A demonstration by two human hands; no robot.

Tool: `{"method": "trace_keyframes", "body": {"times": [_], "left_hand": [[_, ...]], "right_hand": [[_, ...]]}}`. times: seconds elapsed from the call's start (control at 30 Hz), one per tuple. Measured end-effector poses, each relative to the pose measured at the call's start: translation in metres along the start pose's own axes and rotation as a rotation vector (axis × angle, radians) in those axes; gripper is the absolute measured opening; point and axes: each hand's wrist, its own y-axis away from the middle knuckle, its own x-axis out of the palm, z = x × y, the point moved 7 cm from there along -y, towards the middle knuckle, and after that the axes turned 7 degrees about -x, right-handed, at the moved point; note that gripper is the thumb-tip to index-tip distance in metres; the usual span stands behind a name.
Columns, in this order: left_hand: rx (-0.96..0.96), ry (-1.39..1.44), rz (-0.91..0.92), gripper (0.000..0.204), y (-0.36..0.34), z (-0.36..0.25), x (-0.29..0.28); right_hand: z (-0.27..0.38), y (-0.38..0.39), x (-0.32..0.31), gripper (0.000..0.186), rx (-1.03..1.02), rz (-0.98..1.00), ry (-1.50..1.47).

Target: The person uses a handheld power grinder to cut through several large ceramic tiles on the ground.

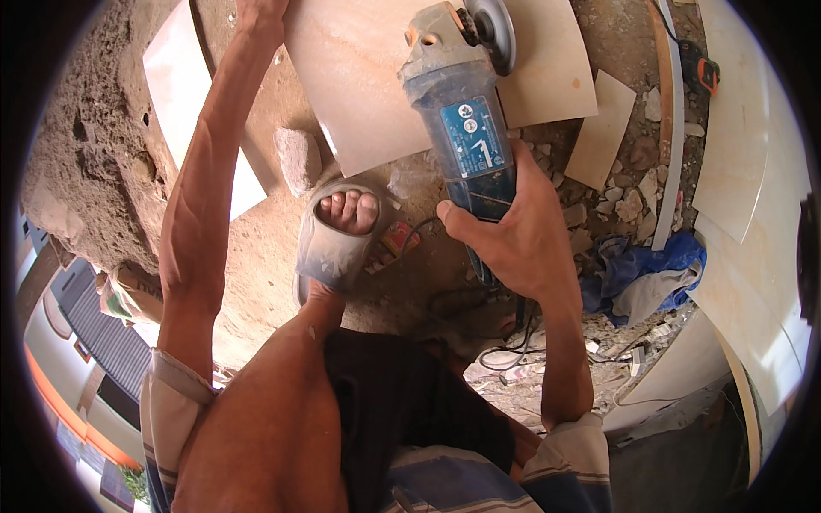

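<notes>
In my right hand (530, 231) is an angle grinder (466, 128), gripped by its dark blue rear body. Its grey disc (496, 34) points away from me, over a large beige tile (359, 94) on the ground. Whether the disc touches the tile I cannot tell. My left hand (262, 10) reaches to the far edge of the view, beside the tile's upper left side. Its fingers are cut off by the frame. The grinder's black cord (419, 231) runs down near my sandalled foot (342, 218).
A stone (298, 161) lies left of the tile, with a pale tile piece (192, 111) beyond it. At right are a small tile offcut (601, 128), rubble, a long metal bar (671, 154), a tape measure (707, 75), a blue cloth (650, 274) and larger tiles (735, 162).
</notes>
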Motion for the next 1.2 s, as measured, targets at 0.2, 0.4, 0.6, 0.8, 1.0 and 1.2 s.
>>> {"method": "trace_keyframes", "body": {"times": [0.2,0.4,0.6,0.8,1.0,1.2], "left_hand": [[-0.091,-0.041,-0.059,0.112,0.021,-0.010,-0.005],[-0.069,0.020,0.001,0.106,0.015,-0.007,-0.006],[-0.055,0.041,0.054,0.106,0.016,-0.007,-0.003],[-0.099,-0.060,-0.095,0.113,0.022,-0.011,-0.010],[0.002,-0.023,-0.010,0.113,0.008,-0.006,-0.009],[-0.038,-0.014,-0.094,0.108,0.041,-0.018,-0.007]], "right_hand": [[-0.001,0.005,-0.001,0.065,-0.022,-0.007,0.003],[0.003,0.002,0.001,0.066,0.013,0.010,-0.025],[0.003,0.016,-0.001,0.067,0.048,0.032,-0.004],[0.000,0.011,-0.001,0.065,0.032,0.003,-0.011],[-0.001,0.014,-0.002,0.063,0.012,0.004,0.001],[-0.004,0.015,-0.002,0.062,0.061,0.013,0.003]]}}
